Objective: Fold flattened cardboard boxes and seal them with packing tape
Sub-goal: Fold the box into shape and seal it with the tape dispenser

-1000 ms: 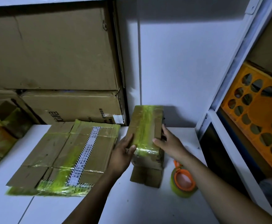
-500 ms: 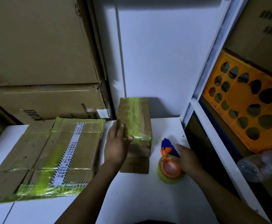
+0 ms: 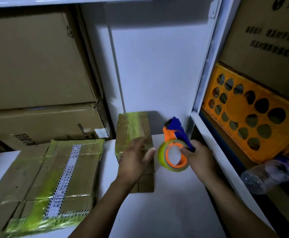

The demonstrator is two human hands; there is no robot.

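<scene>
Hands: left hand (image 3: 135, 158) open-fingered before the taped box (image 3: 131, 127), right hand (image 3: 198, 158) gripping the tape dispenser (image 3: 173, 142).

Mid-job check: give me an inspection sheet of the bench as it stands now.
Surface: white table, dimly lit.
Job's things: small taped box standing on end; tape dispenser held beside it.
Clutter: large taped box lying flat at left.
Grippers: left hand open in front of the small taped box; right hand grips the tape dispenser.
Cables: nothing seen.
Surroundings: stacked cartons behind; orange crate and plastic bottle on right shelf.
</scene>
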